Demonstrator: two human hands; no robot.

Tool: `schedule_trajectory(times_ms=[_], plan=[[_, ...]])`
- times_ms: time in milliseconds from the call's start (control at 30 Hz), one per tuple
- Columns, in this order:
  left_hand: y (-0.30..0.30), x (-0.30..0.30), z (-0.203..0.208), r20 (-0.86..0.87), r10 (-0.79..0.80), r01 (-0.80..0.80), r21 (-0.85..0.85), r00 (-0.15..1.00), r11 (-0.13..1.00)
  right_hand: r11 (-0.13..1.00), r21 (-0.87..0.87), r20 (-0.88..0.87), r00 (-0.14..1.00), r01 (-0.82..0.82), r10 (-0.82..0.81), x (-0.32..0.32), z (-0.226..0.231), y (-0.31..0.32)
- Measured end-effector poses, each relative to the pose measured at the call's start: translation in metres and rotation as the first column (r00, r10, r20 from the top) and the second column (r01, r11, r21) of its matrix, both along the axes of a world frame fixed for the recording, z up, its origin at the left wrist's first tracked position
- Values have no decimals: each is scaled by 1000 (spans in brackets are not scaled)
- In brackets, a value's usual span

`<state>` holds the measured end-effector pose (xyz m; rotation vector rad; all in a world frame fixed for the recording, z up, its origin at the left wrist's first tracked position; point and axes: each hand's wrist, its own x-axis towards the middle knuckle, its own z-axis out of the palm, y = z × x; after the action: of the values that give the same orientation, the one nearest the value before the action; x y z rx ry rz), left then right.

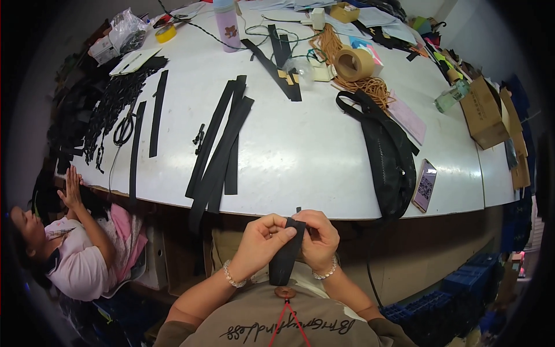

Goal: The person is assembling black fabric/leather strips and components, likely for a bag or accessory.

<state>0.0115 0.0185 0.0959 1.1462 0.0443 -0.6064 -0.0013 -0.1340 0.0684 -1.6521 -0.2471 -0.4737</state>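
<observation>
From my end, L to R: co-worker (87,251) sits off the bench's (306,156) near L corner, palms together; black cords (118,95) heap along the L edge, w/ loose strips (158,115) just R of them. Overlapping strips (230,139) lie mid-bench, at least one running past the near edge.

Then my pair: L hand (261,242) is pinching the black strip (283,260), thumb on its upper end. Strip's off the bench, in front of the chest, just short of the near edge, approx. midway along. R hand (319,238) has its fingers closed on that same end; a small dark tip pokes up above them, can't tell if it's part of the strip.

Step in hand, I'd judge: working the top end w/ fingertips. Next move prob. calls for both pinches firm & the end kept straight. Strip looks flat, matte, wide, w/ faint marks low down.

Further R: black bag (386,150) reaching the near edge, phone (426,185) beside it, cardboard box (484,113) nr the R edge.
</observation>
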Motion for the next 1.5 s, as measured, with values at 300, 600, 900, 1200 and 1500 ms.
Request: schedule_trajectory(times_ms=[300,600,900,1200,1500], plan=[[-8,-4,3,166,155,-163,32,974,986,997,48,-10,998,68,-68,-5,4,3],[-12,-8,-7,226,229,-244,40,947,969,994,76,-45,996,84,-81,-6,4,7],[-10,-7,-23,282,243,-262,30,928,965,957,286,-324,945,56,41,-12,3,11],[-4,-2,-11,212,213,-218,3,954,976,974,-152,-432,898,-170,89,-6,36,-6],[8,-2,-5,384,66,-128,140,921,982,908,-231,-346,902,-350,259,0,39,-12]])
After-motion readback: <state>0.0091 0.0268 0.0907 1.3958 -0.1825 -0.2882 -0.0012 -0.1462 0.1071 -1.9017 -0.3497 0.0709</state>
